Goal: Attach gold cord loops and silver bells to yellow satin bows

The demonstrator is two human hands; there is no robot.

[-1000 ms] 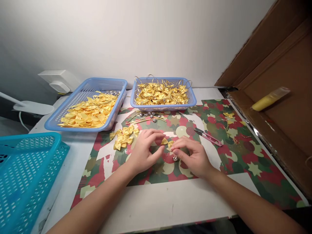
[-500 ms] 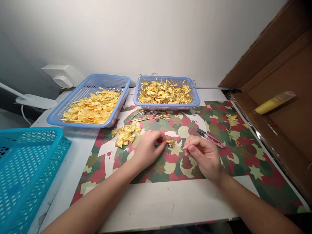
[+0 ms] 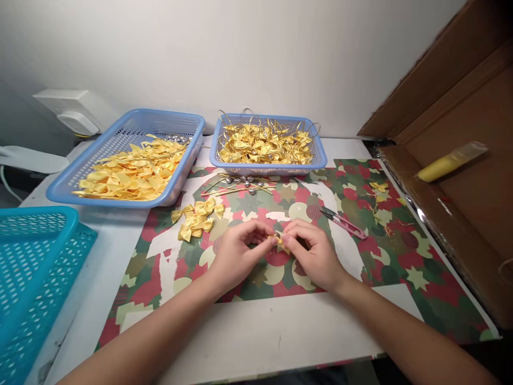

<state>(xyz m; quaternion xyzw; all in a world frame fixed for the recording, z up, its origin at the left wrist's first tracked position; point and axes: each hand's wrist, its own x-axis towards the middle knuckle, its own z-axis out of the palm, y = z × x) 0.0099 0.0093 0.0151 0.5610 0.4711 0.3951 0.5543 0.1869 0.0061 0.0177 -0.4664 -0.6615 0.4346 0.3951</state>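
Note:
Both hands meet over the patterned sheet, pinching one small yellow ribbon bow (image 3: pixel 280 243) between them. My left hand (image 3: pixel 242 254) grips its left side with thumb and fingertips. My right hand (image 3: pixel 315 251) is closed at its right side, fingertips almost touching the left ones. Fingers cover most of the bow, and the silver bell on it is barely visible. A few loose yellow bows (image 3: pixel 196 219) lie to the left of my left hand. Beyond the hands are gold cords with silver bells (image 3: pixel 240 184). Pink-handled thread snips (image 3: pixel 343 223) rest to the right.
A blue basket (image 3: pixel 176 187) of yellow bows stands back left, and another blue basket (image 3: pixel 268 170) holds bows with gold cords. At the near left is a teal basket (image 3: pixel 36 278). Cardboard (image 3: pixel 449 107) borders the right side, with a yellow tube (image 3: pixel 449 163) against it.
My right hand has moved left to join my left hand at the bow; before, it was apart, pinching a thin strand. The view has shifted slightly.

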